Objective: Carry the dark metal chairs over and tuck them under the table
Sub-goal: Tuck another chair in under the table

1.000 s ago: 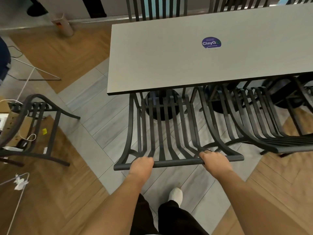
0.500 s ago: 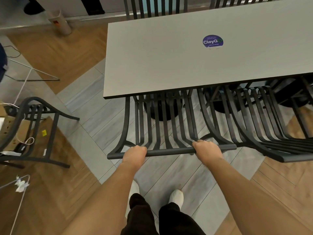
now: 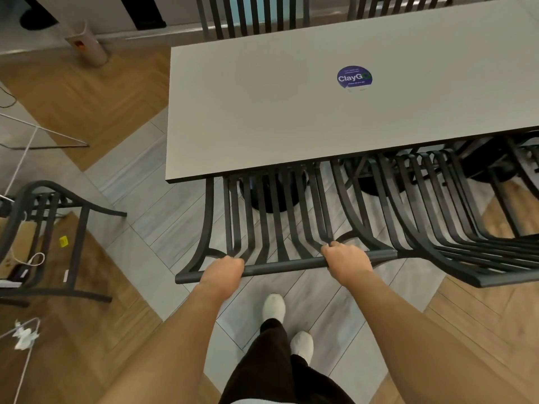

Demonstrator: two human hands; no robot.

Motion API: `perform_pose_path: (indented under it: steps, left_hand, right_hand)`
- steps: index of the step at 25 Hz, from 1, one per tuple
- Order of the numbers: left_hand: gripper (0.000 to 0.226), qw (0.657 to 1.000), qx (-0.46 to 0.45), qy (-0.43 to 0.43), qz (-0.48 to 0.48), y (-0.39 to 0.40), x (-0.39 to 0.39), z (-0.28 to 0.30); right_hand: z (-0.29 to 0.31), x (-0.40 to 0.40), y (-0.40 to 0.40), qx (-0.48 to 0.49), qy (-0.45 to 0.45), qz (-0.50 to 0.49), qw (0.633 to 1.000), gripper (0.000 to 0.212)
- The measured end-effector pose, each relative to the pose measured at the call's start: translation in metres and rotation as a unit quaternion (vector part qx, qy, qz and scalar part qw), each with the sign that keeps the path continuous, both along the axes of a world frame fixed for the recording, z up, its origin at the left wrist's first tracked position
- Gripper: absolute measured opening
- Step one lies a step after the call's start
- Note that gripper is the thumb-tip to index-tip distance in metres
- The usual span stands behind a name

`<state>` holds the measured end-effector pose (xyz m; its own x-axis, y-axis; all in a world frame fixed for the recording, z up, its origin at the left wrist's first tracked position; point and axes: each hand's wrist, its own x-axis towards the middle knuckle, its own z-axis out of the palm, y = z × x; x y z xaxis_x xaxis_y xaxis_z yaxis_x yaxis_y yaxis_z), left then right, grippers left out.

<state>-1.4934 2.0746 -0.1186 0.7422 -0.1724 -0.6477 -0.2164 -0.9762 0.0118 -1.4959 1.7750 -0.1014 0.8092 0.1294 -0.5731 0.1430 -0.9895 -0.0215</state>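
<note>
A dark metal slatted chair (image 3: 277, 223) stands in front of me with its seat hidden under the near edge of the grey table (image 3: 262, 118). My left hand (image 3: 222, 272) grips the left part of the chair's top rail. My right hand (image 3: 347, 262) grips the same rail further right. A second dark chair (image 3: 437, 223) sits to the right, also partly under the table. A third dark chair (image 3: 49, 228) stands apart on the floor at the left.
A round purple ClayGo sticker (image 3: 354, 78) lies on the tabletop. More chair backs (image 3: 250, 16) line the table's far side. A cardboard box with cables (image 3: 17, 252) sits by the left chair, and a paper cup (image 3: 87, 48) stands on the floor at the back left.
The chair has slid further under the table with both hands on its rail. I have stepped forward, and the table edge now covers more of the slats.
</note>
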Motion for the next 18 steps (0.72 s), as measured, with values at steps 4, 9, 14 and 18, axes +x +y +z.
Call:
perform_pose_path:
  steps: [4, 9, 14, 18]
  left_hand:
    - [0.053, 0.99, -0.082, 0.09, 0.076, 0.003, 0.006, 0.005]
    - [0.104, 0.982, -0.132, 0.107, 0.079, -0.019, 0.027, 0.03]
    - [0.039, 0.99, -0.122, 0.059, -0.049, -0.103, 0.06, 0.05]
    - [0.035, 0.987, -0.137, 0.025, -0.083, -0.187, 0.064, 0.062]
  right_hand:
    - [0.009, 0.004, 0.0, 0.032, 0.039, -0.018, 0.999, 0.027]
    - [0.029, 0.006, -0.019, 0.12, 0.122, -0.13, 0.977, 0.062]
    - [0.052, -0.011, -0.082, 0.153, 0.048, -0.257, 0.953, 0.052]
    - [0.062, -0.031, -0.16, 0.076, 0.019, -0.264, 0.961, 0.046]
